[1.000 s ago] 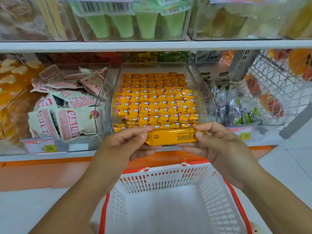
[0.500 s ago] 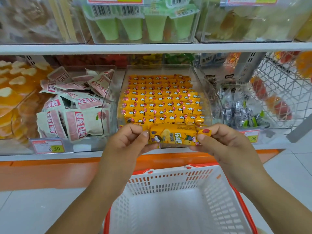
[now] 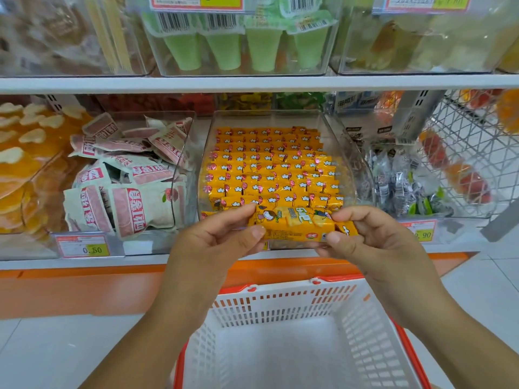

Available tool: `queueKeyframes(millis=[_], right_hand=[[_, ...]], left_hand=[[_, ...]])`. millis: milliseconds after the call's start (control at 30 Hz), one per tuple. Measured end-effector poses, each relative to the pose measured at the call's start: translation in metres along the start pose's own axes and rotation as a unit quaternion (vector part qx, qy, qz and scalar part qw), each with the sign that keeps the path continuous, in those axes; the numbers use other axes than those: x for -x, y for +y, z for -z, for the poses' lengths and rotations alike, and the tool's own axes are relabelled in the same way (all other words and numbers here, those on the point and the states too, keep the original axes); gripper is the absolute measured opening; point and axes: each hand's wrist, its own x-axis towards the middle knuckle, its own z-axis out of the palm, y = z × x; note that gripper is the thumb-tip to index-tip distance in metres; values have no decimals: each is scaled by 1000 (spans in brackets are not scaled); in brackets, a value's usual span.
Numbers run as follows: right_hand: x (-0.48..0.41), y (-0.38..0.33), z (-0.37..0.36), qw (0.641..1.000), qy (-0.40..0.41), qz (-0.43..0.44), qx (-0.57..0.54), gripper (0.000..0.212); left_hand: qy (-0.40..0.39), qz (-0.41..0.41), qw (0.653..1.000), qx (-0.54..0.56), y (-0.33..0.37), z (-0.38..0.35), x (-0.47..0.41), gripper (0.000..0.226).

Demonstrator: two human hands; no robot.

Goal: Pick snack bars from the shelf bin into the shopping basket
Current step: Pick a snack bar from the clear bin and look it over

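A yellow snack bar (image 3: pixel 297 224) is held level in front of the shelf, its printed face towards me. My left hand (image 3: pixel 222 240) pinches its left end between thumb and fingers, and my right hand (image 3: pixel 368 237) pinches its right end. Behind it, a clear shelf bin (image 3: pixel 341 153) holds several rows of the same yellow bars (image 3: pixel 269 169). Below my hands stands the white shopping basket (image 3: pixel 283 307) with an orange rim; nothing shows inside it.
Left of the bin is a clear bin of pink-and-white snack packs (image 3: pixel 126 186), right of it a bin of dark wrapped sweets (image 3: pixel 404 186). A wire basket (image 3: pixel 474 153) hangs at far right. The upper shelf (image 3: pixel 252 82) carries green cups. Price tags (image 3: pixel 84 247) line the shelf edge.
The bar has been turned in my hands from its plain back to its printed front. It stays in front of the bin, and the view has moved closer.
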Motion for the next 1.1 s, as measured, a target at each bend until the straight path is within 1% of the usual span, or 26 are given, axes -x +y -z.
queueKeyframes(millis=[133, 233, 267, 367, 400, 467, 533, 567, 633, 700, 733, 833, 967, 1100], right_hand=[[-3, -1, 2, 999, -10, -20, -34, 51], [-4, -2, 2, 998, -8, -29, -49, 49], [-5, -2, 1, 998, -6, -31, -51, 45], [-6, -2, 0, 996, 7, -43, -77, 23], [-5, -3, -1, 995, 3, -52, -89, 22], [-4, -4, 0, 992, -19, -71, -107, 33], [-3, -6, 0, 991, -33, -77, -108, 45], [-3, -6, 0, 992, -32, -74, -102, 44], [-3, -5, 0, 994, -22, -63, -85, 32], [-5, -3, 1, 997, -1, -48, -57, 26], [-6, -1, 2, 999, 5, -39, -36, 28], [-6, 2, 4, 999, 14, -20, 26, 51], [-5, 5, 0, 999, 6, -13, 34, 48], [-3, 4, -3, 1000, 8, -5, 24, 46]], left_hand=[[-14, 6, 1000, -3, -1, 3, -2, 32], [-14, -1, 999, -32, -1, 5, -2, 30], [-10, -9, 999, -42, -2, 5, -2, 29], [8, -25, 998, -57, -2, 1, -1, 32], [12, -29, 998, -50, -2, -1, 0, 29], [15, -22, 999, -24, 1, -2, 0, 24], [6, 2, 1000, 9, 2, 1, -2, 25], [-3, 15, 1000, 21, 3, 2, -2, 26], [-27, 25, 999, 12, 2, 5, -4, 34], [-41, 21, 999, -2, 2, 6, -4, 33], [-41, 17, 999, -2, 1, 7, -4, 32], [-22, 12, 1000, 13, 0, 8, -5, 26], [-9, 17, 1000, -11, -5, 6, -7, 27], [11, -1, 999, -48, -2, -1, -3, 23]])
